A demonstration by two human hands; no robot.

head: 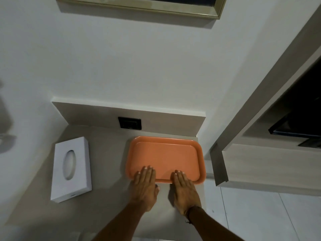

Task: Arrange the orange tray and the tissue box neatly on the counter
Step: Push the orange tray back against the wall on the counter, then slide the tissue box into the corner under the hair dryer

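Observation:
The orange tray lies flat on the beige counter, at its right end close to the back wall. My left hand and my right hand both reach over the tray's near rim, fingers flat on its inside surface and thumbs at the rim's outer side. The white tissue box lies flat on the counter's left part, oval opening facing up. It is slightly turned and well apart from the tray and from both hands.
A black wall socket sits in the low backsplash behind the tray. A wooden cabinet stands just to the right of the counter's end, with tiled floor below it. A framed picture hangs above.

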